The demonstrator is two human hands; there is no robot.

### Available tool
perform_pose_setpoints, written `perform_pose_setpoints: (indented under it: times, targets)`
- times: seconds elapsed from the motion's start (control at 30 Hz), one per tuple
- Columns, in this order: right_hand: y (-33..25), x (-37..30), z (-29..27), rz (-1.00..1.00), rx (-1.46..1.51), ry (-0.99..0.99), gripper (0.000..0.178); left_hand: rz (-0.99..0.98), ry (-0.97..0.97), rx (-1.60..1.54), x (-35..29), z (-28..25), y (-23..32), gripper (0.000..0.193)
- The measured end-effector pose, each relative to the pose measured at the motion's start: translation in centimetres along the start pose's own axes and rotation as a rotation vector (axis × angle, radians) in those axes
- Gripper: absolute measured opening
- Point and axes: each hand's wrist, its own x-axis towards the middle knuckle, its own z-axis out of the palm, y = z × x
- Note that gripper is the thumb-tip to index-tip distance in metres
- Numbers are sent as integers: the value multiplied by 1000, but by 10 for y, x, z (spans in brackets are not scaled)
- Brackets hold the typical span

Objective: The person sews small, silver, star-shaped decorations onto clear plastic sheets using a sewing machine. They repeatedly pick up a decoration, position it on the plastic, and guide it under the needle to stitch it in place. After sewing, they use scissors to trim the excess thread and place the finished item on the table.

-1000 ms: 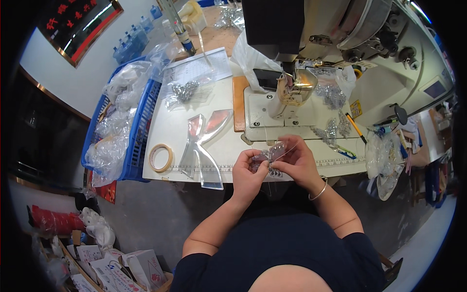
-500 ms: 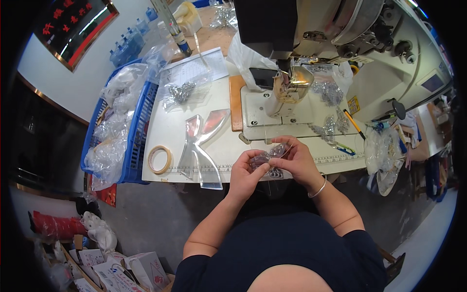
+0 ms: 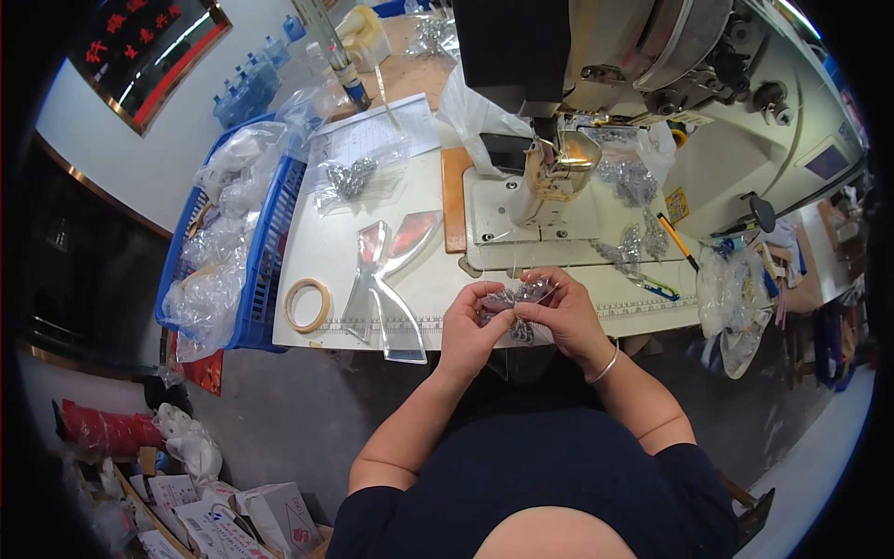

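A small silver beaded piece (image 3: 521, 328), shaped somewhat like a bow or butterfly, is held between both hands at the table's front edge. My left hand (image 3: 473, 328) pinches its left side, thumb on top. My right hand (image 3: 566, 317) grips the right side, thumb and fingers close to the middle. Fine thread seems to run from the piece; my fingers hide part of it. Just beyond the hands stands the sewing machine (image 3: 507, 210). Similar silver pieces (image 3: 631, 250) lie to the right on its bed. To the left rests a clear, shiny bow-shaped template (image 3: 396, 317).
A roll of tape (image 3: 307, 306) lies near the front left edge, beside a blue basket (image 3: 265, 242) full of clear plastic bags. Further back are paper sheets (image 3: 372, 126) and a bagged silver piece (image 3: 349, 177). An orange pen (image 3: 678, 240) and green snips (image 3: 656, 286) lie at right.
My right hand has shifted slightly, its fingers closing in around the silver piece. The piece has turned a little between my hands; the rest of the table looks the same.
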Motion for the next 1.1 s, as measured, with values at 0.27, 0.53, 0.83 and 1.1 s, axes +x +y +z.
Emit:
perform_pose_setpoints:
  times: [0.27,0.53,0.83,1.1]
  targets:
    - [-5,4,-23,25,-16,145,40,-35,28,-48,2,-5,0,39]
    - [-51,0,-21,-711,-1251,-43,40,-5,-9,58,0,-3,6,39]
    - [-53,10,-5,-579,-1273,-293,23,16,-32,226,0,-3,6,36]
    - [-51,8,-5,-119,-971,-278,21,92,-65,386,-3,2,7,37]
